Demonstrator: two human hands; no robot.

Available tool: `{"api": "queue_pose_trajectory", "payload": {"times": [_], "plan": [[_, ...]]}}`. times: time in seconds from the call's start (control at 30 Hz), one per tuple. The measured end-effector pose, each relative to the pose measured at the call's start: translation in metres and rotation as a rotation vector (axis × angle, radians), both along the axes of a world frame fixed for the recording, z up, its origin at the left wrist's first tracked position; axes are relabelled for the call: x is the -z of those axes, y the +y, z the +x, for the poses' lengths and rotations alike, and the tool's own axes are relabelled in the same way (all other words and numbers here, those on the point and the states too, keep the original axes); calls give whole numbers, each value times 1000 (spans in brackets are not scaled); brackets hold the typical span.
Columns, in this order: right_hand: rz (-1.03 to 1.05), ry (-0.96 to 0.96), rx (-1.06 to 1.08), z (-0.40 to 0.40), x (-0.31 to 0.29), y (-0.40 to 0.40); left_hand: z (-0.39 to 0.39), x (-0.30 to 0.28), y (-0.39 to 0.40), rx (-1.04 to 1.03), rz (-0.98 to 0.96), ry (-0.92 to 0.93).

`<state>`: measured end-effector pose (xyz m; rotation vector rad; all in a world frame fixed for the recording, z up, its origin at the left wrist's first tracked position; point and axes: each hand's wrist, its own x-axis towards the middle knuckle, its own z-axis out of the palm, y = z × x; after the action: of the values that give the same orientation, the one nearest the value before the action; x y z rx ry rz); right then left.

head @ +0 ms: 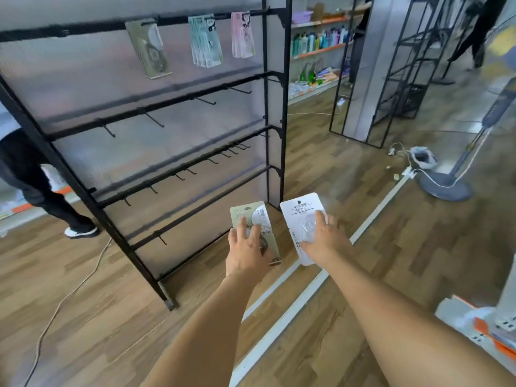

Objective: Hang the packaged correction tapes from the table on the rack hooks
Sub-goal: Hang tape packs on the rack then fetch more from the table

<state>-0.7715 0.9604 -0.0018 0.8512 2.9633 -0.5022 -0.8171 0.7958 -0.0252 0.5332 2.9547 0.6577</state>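
My left hand [247, 247] holds an olive-green packaged correction tape [255, 219] upright, low in front of the black rack [134, 113]. Beside it my right hand [324, 236] holds a white packaged correction tape [300, 210], fingers spread over its clear blister. Three groups of packages hang on the rack's top bar: an olive pack [149, 48], a teal pack [205, 40] and a pink pack [242, 34]. The lower bars carry bare hooks [153, 120]. No table is in view.
A person's leg and shoe [81, 231] stand behind the rack at left. A cable [69, 294] trails over the wooden floor. A standing fan's base [446, 188] is at right, with more black racks [405, 65] and stocked shelves [318, 43] behind. White floor strips [293, 305] run diagonally below my arms.
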Motion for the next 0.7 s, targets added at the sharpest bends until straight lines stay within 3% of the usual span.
{"api": "queue_pose_trajectory", "payload": {"times": [0.7], "plan": [[8,107,-76,-278,-24,140,-259,-24,138,-123,91,62]]}}
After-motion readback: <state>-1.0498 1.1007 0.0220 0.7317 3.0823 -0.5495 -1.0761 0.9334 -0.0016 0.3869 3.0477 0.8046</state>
